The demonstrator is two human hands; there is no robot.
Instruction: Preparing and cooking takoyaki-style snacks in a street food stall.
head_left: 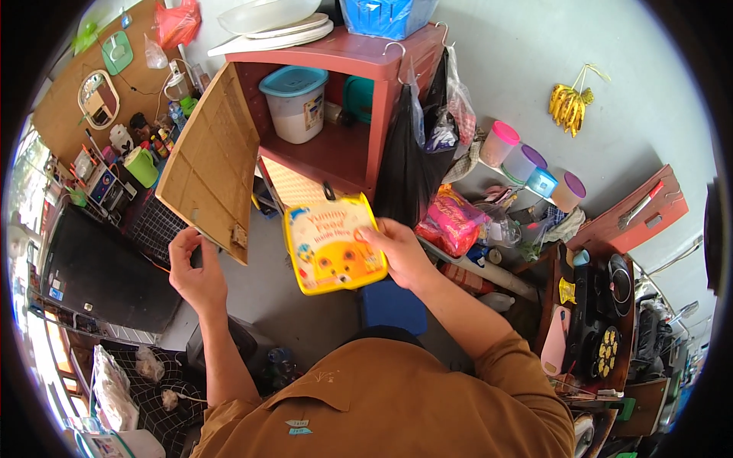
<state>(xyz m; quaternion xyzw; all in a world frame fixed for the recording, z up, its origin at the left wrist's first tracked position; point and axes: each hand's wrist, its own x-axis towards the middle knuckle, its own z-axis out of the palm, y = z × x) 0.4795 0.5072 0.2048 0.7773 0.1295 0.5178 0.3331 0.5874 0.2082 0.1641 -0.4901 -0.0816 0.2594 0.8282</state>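
My right hand (406, 253) grips a flat yellow lunch box (336, 256) by its right edge. An orange cartoon animal face decorates its lid, which is turned up toward me. With curled fingers, my left hand (200, 269) holds the lower edge of a wooden cabinet door (214, 164), which is swung out to the left. Behind the lunch box stands the dark red cabinet (305, 174). On its shelf are a clear tub with a blue lid and white contents (295, 111), a teal container (357, 99) and a jar lying on its side (336, 114).
Plates (282, 34) and a blue basket (388, 17) rest on the cabinet top. A black plastic bag (408, 160) hangs from its right side. Lidded containers (500, 145) line a wall shelf, with bananas (570, 111) hanging above. A stove (599, 320) stands right, a blue stool (393, 307) below.
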